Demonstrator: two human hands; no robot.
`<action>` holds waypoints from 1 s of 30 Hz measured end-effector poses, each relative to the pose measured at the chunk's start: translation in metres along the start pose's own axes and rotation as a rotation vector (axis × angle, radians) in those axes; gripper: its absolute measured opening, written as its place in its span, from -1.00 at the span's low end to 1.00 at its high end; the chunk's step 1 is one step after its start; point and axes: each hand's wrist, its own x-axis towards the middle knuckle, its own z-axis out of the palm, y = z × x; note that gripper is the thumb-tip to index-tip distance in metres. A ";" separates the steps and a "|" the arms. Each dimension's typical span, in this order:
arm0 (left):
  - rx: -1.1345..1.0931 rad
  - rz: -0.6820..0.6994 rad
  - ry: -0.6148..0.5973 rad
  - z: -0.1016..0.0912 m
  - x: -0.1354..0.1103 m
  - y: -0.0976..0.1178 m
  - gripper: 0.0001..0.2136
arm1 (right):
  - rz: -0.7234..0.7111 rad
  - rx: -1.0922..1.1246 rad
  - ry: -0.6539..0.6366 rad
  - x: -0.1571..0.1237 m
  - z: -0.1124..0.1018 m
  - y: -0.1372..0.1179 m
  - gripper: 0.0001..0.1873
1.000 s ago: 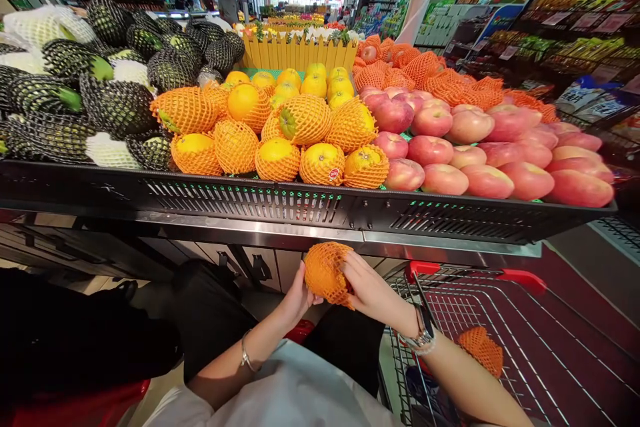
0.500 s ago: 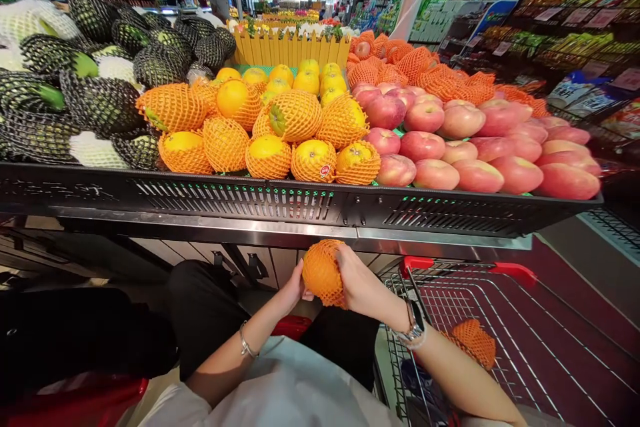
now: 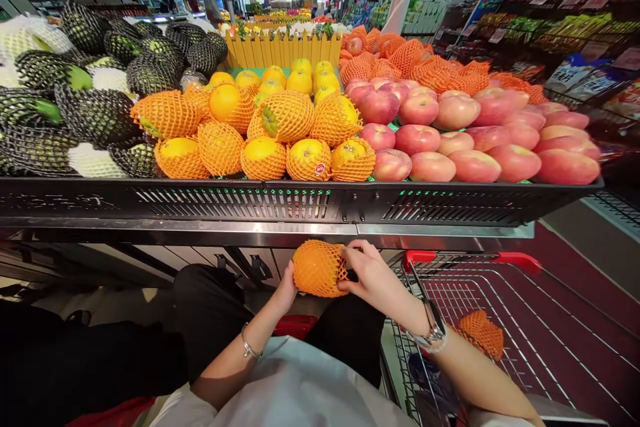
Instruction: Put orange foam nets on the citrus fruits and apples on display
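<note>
Above my lap, in front of the display's metal edge, I hold an orange (image 3: 316,268) in an orange foam net sleeve. My left hand (image 3: 287,288) cups it from the left, its fingers mostly hidden behind the fruit. With thumb and fingers my right hand (image 3: 367,275) pinches the loose right end of the net, which stretches out past the fruit. Beyond my hands, several netted oranges (image 3: 263,157) sit at the front of the black display tray (image 3: 230,203).
Red apples (image 3: 433,165) lie right of the oranges, dark-netted green fruit (image 3: 100,113) to the left. A shopping cart (image 3: 465,267) stands at my right, holding an orange net bundle (image 3: 483,333). A person (image 3: 213,3) stands far back left. Snack shelves (image 3: 575,40) line the right.
My right hand has shifted right, from the orange's side to the end of its net, drawing that end out. The orange has turned sideways, and the view has shifted slightly.
</note>
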 end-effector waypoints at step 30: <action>-0.234 -0.253 -0.297 0.006 -0.021 0.015 -0.13 | -0.317 0.079 0.079 0.002 0.001 0.004 -0.81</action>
